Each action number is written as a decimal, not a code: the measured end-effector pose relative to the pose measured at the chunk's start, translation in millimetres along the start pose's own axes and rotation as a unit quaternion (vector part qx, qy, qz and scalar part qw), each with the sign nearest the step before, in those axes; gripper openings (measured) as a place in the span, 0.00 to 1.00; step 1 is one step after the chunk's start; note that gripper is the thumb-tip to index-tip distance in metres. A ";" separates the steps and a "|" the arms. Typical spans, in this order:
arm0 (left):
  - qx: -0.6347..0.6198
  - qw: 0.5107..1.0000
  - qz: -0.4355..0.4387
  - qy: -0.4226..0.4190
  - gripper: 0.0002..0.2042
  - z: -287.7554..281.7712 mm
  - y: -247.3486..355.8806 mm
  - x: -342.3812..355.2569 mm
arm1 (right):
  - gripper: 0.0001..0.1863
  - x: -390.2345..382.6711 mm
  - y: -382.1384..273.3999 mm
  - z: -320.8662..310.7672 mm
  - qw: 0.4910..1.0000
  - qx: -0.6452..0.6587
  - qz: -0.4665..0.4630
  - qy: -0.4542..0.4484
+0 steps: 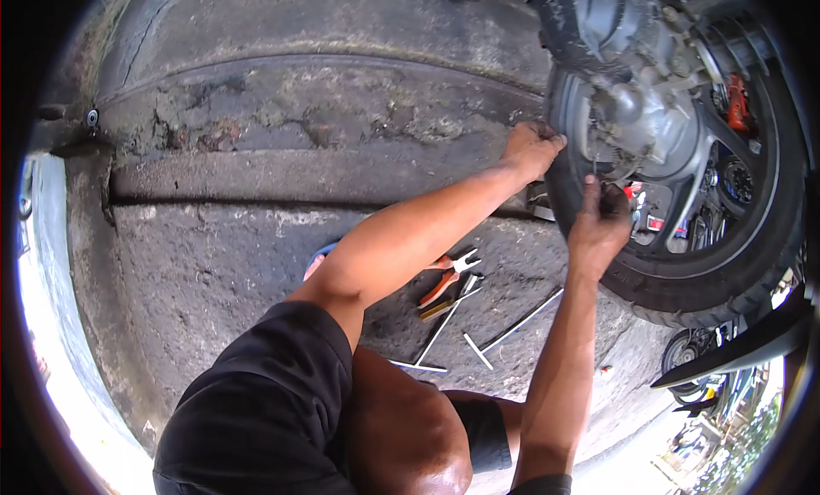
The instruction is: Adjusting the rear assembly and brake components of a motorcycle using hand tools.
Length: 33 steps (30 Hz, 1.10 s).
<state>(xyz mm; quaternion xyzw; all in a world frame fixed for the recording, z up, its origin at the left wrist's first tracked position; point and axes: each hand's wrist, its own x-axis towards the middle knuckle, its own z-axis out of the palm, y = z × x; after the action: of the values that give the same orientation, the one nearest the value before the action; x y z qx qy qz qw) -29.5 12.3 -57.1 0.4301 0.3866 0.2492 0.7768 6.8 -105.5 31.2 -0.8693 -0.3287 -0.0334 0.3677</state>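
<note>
A motorcycle wheel (pixel 636 277) with a black tyre and grey spokes stands at the right. Its metal hub (pixel 653 132) carries a small coil spring (pixel 628 164) low on the near side. My left hand (pixel 534 151) has its fingers curled at the tyre's left edge; whatever they hold is hidden. Below the hub, my right hand (pixel 603 217) is closed with the thumb pointing up beside a thin metal part. The pinched thing is too small to name.
Orange-handled pliers (pixel 441 287), a screwdriver with a yellowish handle (pixel 437 310) and T-handle wrenches (pixel 512 328) lie on the rough concrete floor (pixel 213 273). A concrete step (pixel 282 175) runs behind. A dark lever (pixel 743 345) juts in at the lower right.
</note>
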 end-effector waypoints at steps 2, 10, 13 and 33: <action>0.093 0.995 0.041 0.001 0.12 -18.4 -30.2 5.3 | 0.20 -6.1 -4.9 -8.3 0.998 0.011 0.037 -0.043; 0.489 0.852 0.033 -0.185 0.13 -26.8 -145.8 -18.7 | 0.17 -118.5 28.4 -93.8 0.887 0.067 0.231 -0.394; 0.485 0.852 0.062 -0.185 0.15 -1.4 -155.3 -24.0 | 0.17 -143.7 31.4 -91.9 0.863 0.012 0.211 -0.458; 0.614 0.742 0.199 -0.180 0.15 44.9 -166.6 20.6 | 0.20 -147.9 12.1 -143.8 0.874 -0.026 0.161 -0.458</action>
<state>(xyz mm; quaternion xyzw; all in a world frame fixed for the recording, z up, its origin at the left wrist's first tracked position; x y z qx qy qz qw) 28.1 -78.4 -193.6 0.9181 0.2147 0.0252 0.3322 -75.2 -287.7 84.0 -0.8374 -0.3149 0.4195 0.1536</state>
